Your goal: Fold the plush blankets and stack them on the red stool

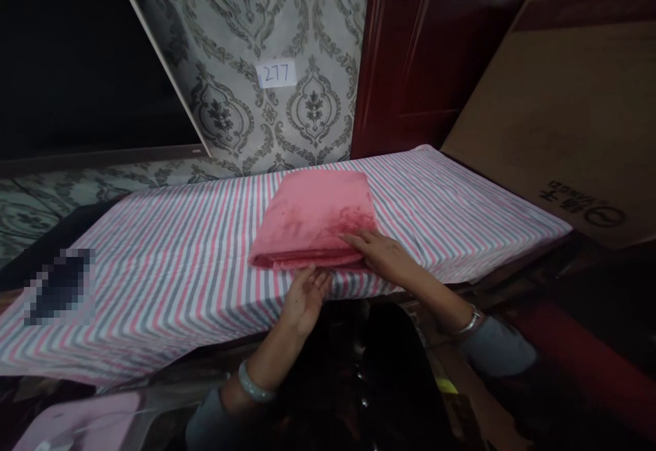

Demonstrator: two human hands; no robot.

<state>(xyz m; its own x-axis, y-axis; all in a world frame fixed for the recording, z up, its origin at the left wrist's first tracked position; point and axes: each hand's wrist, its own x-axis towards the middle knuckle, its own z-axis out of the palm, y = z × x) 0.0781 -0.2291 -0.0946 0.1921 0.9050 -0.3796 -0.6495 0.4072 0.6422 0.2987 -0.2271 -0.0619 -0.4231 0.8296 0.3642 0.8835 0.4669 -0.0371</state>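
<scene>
A pink plush cloth (322,208), folded into a thick flat bundle, lies on a striped tablecloth (205,253). Its folded layers face me along the front edge, and darker marks show in the pile on the right. My right hand (387,256) rests on the bundle's front right corner with its fingers stretched out. Just in front of the bundle, my left hand (306,298) is turned palm up, its fingers slightly curled and apart near the lower edge. Whether those fingertips touch the cloth I cannot tell.
At the back left stands a dark screen (92,61). A large cardboard box (568,109) leans at the right, beside a dark red door (415,48). A paper marked 277 (277,73) hangs on the wall. A pink object (82,424) sits at the lower left.
</scene>
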